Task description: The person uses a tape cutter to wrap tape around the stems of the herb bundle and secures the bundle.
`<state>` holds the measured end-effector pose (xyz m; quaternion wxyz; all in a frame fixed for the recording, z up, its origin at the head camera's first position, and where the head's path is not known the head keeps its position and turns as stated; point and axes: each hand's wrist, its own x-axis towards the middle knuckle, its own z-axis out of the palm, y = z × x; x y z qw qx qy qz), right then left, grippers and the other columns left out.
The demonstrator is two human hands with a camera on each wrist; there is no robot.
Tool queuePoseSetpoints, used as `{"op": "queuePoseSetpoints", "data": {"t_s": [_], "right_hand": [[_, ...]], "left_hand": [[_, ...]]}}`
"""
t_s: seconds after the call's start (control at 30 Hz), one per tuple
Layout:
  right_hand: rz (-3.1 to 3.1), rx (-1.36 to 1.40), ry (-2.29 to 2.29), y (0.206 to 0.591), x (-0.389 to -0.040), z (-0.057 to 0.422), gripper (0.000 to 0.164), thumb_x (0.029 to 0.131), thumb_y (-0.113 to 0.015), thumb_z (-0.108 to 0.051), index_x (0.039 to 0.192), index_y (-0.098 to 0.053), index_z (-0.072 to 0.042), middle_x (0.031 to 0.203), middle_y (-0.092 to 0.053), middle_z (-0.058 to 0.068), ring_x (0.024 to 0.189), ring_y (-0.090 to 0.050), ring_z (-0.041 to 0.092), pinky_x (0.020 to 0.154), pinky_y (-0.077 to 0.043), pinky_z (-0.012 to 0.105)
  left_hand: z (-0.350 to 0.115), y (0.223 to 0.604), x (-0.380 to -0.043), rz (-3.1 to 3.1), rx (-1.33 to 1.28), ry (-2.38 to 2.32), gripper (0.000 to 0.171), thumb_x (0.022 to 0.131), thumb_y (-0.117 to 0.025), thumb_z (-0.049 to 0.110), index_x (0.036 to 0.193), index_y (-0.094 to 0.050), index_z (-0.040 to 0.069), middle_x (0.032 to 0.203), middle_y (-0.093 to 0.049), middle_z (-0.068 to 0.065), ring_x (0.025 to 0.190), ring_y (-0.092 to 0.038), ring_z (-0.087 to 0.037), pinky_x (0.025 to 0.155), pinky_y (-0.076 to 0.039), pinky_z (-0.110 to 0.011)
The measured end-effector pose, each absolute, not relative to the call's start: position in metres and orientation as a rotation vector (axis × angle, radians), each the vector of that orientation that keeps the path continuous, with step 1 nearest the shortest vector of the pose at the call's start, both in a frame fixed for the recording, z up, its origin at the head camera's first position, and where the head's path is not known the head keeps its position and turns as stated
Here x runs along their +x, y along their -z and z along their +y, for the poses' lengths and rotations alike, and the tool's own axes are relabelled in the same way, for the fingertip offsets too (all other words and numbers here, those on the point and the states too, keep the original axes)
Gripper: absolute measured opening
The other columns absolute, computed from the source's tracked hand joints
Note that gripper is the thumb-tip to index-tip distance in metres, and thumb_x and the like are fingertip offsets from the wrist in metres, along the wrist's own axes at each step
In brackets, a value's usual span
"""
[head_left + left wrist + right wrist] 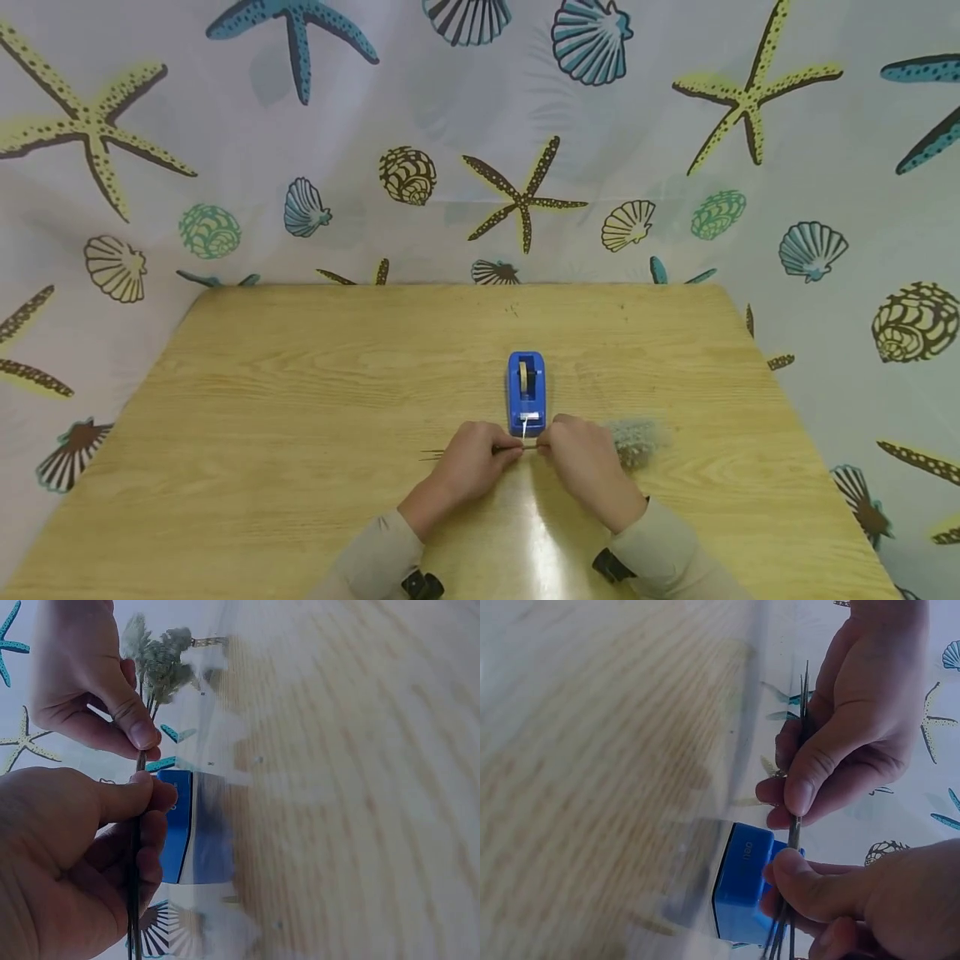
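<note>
A thin bunch of stems (pixel 795 829) with fluffy grey-green dried flower heads (pixel 636 442) lies sideways between the two hands. My left hand (pixel 468 458) pinches the stems between thumb and fingers, and their bare ends stick out past it to the left. Close beside it, my right hand (pixel 585 454) pinches the same stems nearer the flower heads. A short stretch of stem shows in the gap. Just beyond the hands stands a blue tape dispenser (pixel 513 400). From its cutter a narrow strip of tape (pixel 524 430) runs down to the stems at that gap.
The wood-grain table (pixel 300 375) spreads out around the hands. A white cloth (pixel 480 100) printed with starfish and shells hangs behind it and along both sides. Small dark marks dot the table's far part.
</note>
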<state>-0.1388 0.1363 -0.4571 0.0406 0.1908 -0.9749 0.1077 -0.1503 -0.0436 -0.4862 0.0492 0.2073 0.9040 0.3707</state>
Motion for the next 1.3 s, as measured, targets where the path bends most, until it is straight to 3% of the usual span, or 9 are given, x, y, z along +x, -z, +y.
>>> {"op": "queuePoseSetpoints", "data": {"t_s": [0.33, 0.67, 0.93, 1.1, 1.3], "right_hand": [[-2.977, 0.543, -0.389, 0.4558, -0.1409, 0.1371, 0.003, 0.082, -0.081, -0.021, 0.079, -0.081, -0.021, 0.073, -0.064, -0.007, 0.065, -0.063, 0.012, 0.054, -0.051, 0.030], [-2.920, 0.467, -0.360, 0.4621, -0.1414, 0.1328, 0.006, 0.078, -0.084, -0.020, 0.076, -0.079, -0.019, 0.066, -0.057, -0.006, 0.057, -0.057, 0.013, 0.049, -0.046, 0.029], [-2.963, 0.465, -0.362, 0.4577, -0.1389, 0.1308, 0.000, 0.083, -0.081, -0.018, 0.083, -0.081, -0.018, 0.071, -0.057, -0.003, 0.059, -0.058, 0.016, 0.048, -0.047, 0.032], [-3.012, 0.485, -0.299, 0.4528, -0.1383, 0.1305, 0.008, 0.089, -0.074, -0.015, 0.088, -0.081, -0.018, 0.083, -0.064, 0.001, 0.065, -0.064, 0.021, 0.050, -0.051, 0.040], [-3.056, 0.461, -0.292, 0.4541, -0.1404, 0.1285, 0.019, 0.091, -0.070, -0.010, 0.078, -0.078, -0.021, 0.073, -0.060, -0.001, 0.060, -0.055, 0.016, 0.048, -0.046, 0.036]], "left_hand": [[-0.0428, 0.4880, -0.1508, 2.751, 0.593, -1.159, 0.012, 0.092, -0.072, 0.013, 0.100, -0.080, 0.008, 0.091, -0.077, -0.005, 0.075, -0.063, -0.005, 0.064, -0.051, -0.021], [-0.0419, 0.4878, -0.1538, 2.741, 0.635, -1.143, 0.014, 0.095, -0.067, 0.011, 0.098, -0.079, 0.004, 0.093, -0.077, -0.006, 0.081, -0.066, -0.010, 0.071, -0.054, -0.025], [-0.0404, 0.4859, -0.1565, 2.774, 0.632, -1.143, 0.010, 0.092, -0.071, 0.008, 0.093, -0.079, 0.005, 0.091, -0.076, -0.005, 0.083, -0.069, -0.013, 0.075, -0.056, -0.028], [-0.0397, 0.4871, -0.1591, 2.803, 0.655, -1.133, 0.008, 0.090, -0.072, 0.006, 0.091, -0.080, 0.006, 0.088, -0.076, -0.003, 0.078, -0.065, -0.009, 0.071, -0.053, -0.024], [-0.0407, 0.4860, -0.1595, 2.816, 0.678, -1.135, 0.008, 0.088, -0.073, 0.004, 0.090, -0.081, 0.007, 0.086, -0.076, -0.003, 0.078, -0.066, -0.010, 0.071, -0.054, -0.025]]}}
